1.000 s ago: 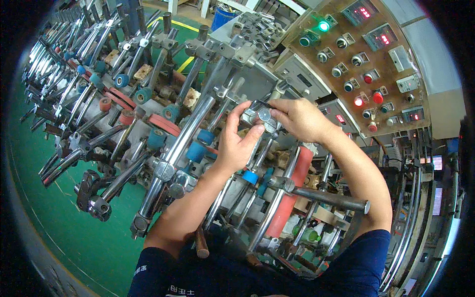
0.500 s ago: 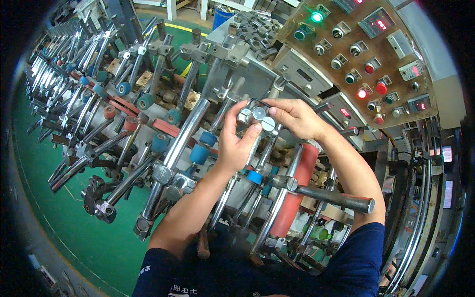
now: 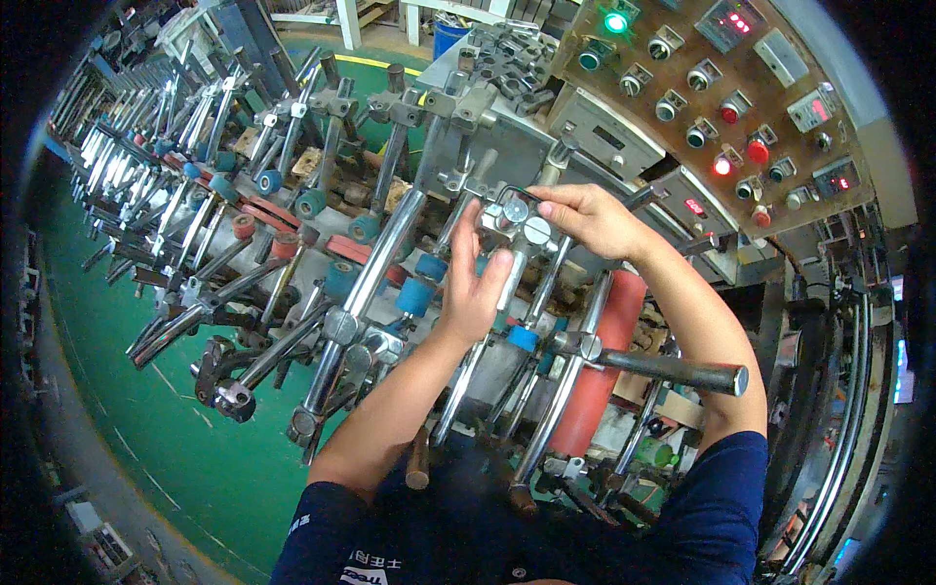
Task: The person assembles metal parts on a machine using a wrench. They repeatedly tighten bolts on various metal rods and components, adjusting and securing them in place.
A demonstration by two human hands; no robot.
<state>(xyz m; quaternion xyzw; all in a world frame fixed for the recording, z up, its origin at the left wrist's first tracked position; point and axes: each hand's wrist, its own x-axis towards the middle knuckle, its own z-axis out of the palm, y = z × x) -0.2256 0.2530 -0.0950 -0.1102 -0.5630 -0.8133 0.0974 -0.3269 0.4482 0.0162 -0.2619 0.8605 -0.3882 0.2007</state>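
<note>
My right hand [image 3: 593,222] pinches a dark bent hex key [image 3: 514,189] between thumb and fingers. The key's other end reaches the top of a metal clamp block [image 3: 536,232] with round bolt-like heads; exactly where it seats is hard to see. Along the left side of the clamp, my left hand [image 3: 472,291] is held with fingers stretched up and thumb apart. Its thumb tip is beside the shiny rod [image 3: 514,276] below the clamp; whether it touches is unclear.
Chrome rods with blue rollers [image 3: 417,294] and a long red roller [image 3: 599,366] surround my arms. A thick bar [image 3: 673,370] juts out near my right forearm. Ahead on the right stands a control panel [image 3: 673,68] with knobs and lights. Loose metal clamps [image 3: 507,63] lie on a bench.
My left fingers have loosened from around the hex key and clamp and straightened. My right hand keeps hold of the key. The whole view has shifted slightly.
</note>
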